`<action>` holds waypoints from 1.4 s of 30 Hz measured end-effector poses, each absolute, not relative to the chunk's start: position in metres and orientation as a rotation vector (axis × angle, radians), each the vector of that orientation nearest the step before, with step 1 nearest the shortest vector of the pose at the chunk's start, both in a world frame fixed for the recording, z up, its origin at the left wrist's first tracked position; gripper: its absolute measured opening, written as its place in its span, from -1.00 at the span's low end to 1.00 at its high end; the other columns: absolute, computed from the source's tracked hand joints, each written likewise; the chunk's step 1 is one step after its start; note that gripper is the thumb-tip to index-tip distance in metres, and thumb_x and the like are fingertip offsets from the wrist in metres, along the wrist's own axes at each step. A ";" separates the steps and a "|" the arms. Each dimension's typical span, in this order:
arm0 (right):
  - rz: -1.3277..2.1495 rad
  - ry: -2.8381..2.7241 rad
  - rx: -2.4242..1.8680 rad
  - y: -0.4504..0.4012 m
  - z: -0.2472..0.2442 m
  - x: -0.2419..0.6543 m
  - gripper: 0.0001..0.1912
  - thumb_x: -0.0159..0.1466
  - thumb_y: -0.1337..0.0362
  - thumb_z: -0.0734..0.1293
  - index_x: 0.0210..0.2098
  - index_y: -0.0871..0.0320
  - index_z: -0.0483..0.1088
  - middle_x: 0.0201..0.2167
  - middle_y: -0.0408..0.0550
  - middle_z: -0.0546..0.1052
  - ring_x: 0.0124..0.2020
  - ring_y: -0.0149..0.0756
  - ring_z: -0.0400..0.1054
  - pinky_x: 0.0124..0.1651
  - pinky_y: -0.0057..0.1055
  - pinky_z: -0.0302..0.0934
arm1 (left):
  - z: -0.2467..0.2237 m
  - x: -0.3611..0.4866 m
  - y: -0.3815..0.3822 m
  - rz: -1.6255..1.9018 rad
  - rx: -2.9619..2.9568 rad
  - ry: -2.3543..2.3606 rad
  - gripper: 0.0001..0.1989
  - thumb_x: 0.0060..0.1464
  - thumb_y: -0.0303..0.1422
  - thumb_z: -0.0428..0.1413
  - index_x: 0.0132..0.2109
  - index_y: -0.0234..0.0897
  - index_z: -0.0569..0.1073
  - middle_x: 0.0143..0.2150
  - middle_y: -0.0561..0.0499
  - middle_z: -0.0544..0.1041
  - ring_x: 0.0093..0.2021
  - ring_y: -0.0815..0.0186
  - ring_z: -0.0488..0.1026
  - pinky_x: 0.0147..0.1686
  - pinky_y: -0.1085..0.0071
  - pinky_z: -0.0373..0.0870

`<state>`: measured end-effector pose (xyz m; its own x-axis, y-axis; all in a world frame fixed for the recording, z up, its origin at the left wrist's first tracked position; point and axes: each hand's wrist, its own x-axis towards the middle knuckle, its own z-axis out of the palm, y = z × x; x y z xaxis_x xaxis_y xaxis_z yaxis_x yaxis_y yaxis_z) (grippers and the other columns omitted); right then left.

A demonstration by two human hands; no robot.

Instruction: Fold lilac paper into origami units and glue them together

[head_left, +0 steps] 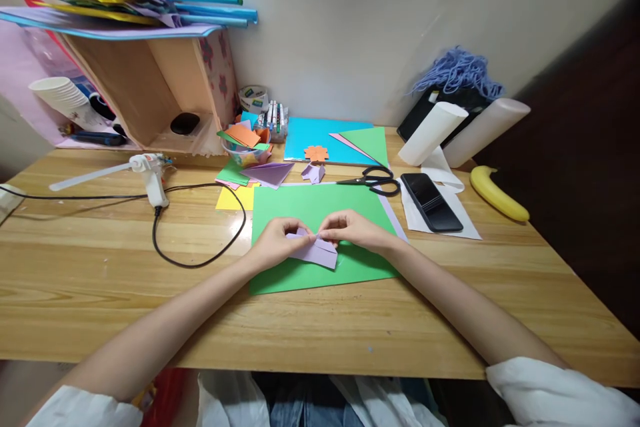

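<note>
Left grip [274,240] is pinching a lilac paper piece [316,256] between thumb and fingers. Right grip [354,228] is pinching along the same piece's upper edge, fingertips drawn together close beside the left thumb; whether the two are touching, cannot tell. Lilac piece is sitting between and slightly below both grips, over a green sheet [283,203] that is lying flat on the wooden surface [310,333]. Creases are showing across the paper.

Just beyond the grips: a folded lilac shape [313,174] is resting past the sheet's far edge, an orange cut-out [316,153] lying farther back. Beyond and right of the right grip, black-handled scissors [381,183] are lying across the sheet's far edge. Farther right, a phone [431,202] is resting on white paper [467,227], a banana [499,193] lying past it. Well left of the left grip, a glue gun [154,181] is standing, its cord [213,260] looping toward the sheet.
</note>
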<state>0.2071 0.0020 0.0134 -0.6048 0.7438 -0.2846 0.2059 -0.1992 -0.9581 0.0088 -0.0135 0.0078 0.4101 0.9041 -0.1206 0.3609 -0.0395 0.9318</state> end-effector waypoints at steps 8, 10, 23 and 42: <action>1.783 -1.712 -1.103 -0.001 0.010 0.203 -0.64 0.00 0.04 0.39 -0.44 0.25 0.36 -0.59 -0.17 0.40 -0.54 -0.46 0.27 -0.46 -0.49 0.17 | 0.008 0.009 -0.016 0.637 1.663 1.173 -0.72 -0.08 -0.19 0.10 -0.39 -0.37 0.50 -0.48 0.02 0.47 -0.46 0.36 0.33 -0.51 0.52 0.16; 1.746 -1.692 -1.109 -0.003 0.007 0.201 -0.64 -0.01 0.04 0.39 -0.47 0.24 0.33 -0.61 -0.19 0.37 -0.56 -0.46 0.26 -0.48 -0.49 0.16 | 0.006 0.009 -0.017 0.649 1.691 1.184 -0.71 -0.07 -0.18 0.09 -0.38 -0.35 0.50 -0.47 0.03 0.47 -0.47 0.37 0.32 -0.52 0.52 0.15; 1.644 -1.596 -1.120 -0.007 -0.002 0.195 -0.66 0.03 0.06 0.38 -0.43 0.22 0.31 -0.56 -0.18 0.36 -0.55 -0.47 0.25 -0.52 -0.51 0.16 | 0.004 0.013 -0.017 0.813 1.617 1.178 -0.70 -0.03 -0.16 0.08 -0.40 -0.36 0.47 -0.49 0.03 0.44 -0.47 0.36 0.30 -0.49 0.51 0.16; 1.445 -1.565 -1.203 -0.008 -0.005 0.190 -0.67 0.06 0.05 0.35 -0.37 0.20 0.37 -0.45 -0.12 0.39 -0.46 -0.42 0.23 -0.45 -0.49 0.08 | 0.001 0.010 -0.017 0.865 1.529 1.198 -0.70 0.01 -0.13 0.05 -0.40 -0.32 0.36 -0.49 0.10 0.33 -0.44 0.38 0.26 -0.46 0.52 0.15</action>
